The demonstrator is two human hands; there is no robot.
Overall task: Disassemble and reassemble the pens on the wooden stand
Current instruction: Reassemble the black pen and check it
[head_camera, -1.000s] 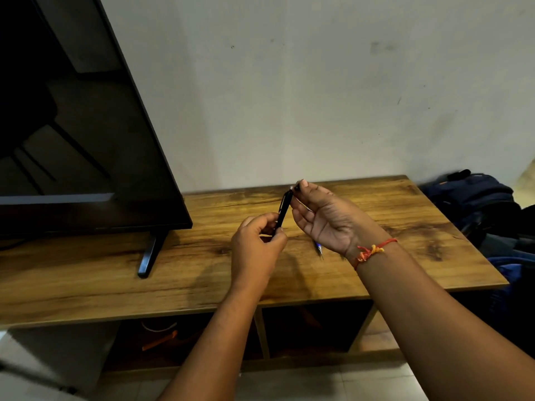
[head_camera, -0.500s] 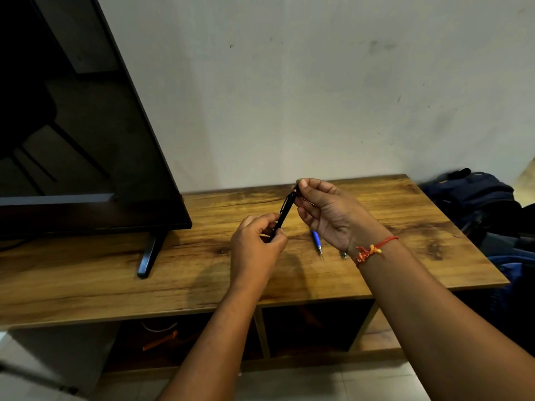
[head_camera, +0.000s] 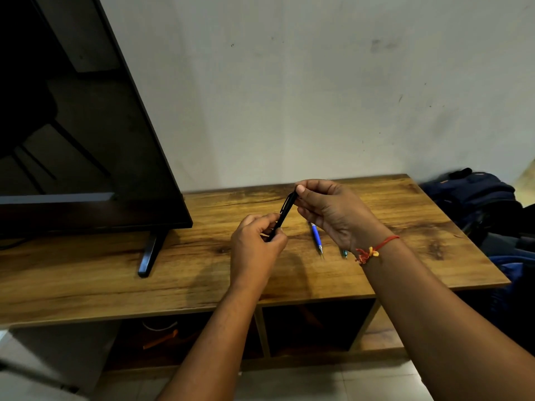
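Holds a black pen (head_camera: 285,215) in the air over the wooden surface (head_camera: 101,273), slanted, upper end away and to the right. Grips its lower end in the left hand (head_camera: 257,247), fingers and thumb curled round the barrel. Pinches its upper end between thumb and fingertips of the right hand (head_camera: 333,212), other fingers loosely bent, palm turned toward the camera. Shows a clip along the upper barrel. Wears a red and yellow thread (head_camera: 373,248) on the right wrist. Has a blue pen (head_camera: 316,237) lying flat on the surface beneath the right hand, tip toward the near edge. Has, just to the right of it, a small greenish tip (head_camera: 344,253), probably another pen, mostly hidden behind the wrist. Stands before a dark television (head_camera: 72,140) at the left of the surface, one black foot (head_camera: 150,253) planted on the wood. Faces a pale, marked wall (head_camera: 289,96). Looks down on open compartments (head_camera: 312,328) under the surface, with an orange item (head_camera: 160,338) and a white cable (head_camera: 159,327) in the left one, both too dim to identify. Notes a dark blue backpack (head_camera: 474,195) past the right end, off the surface.
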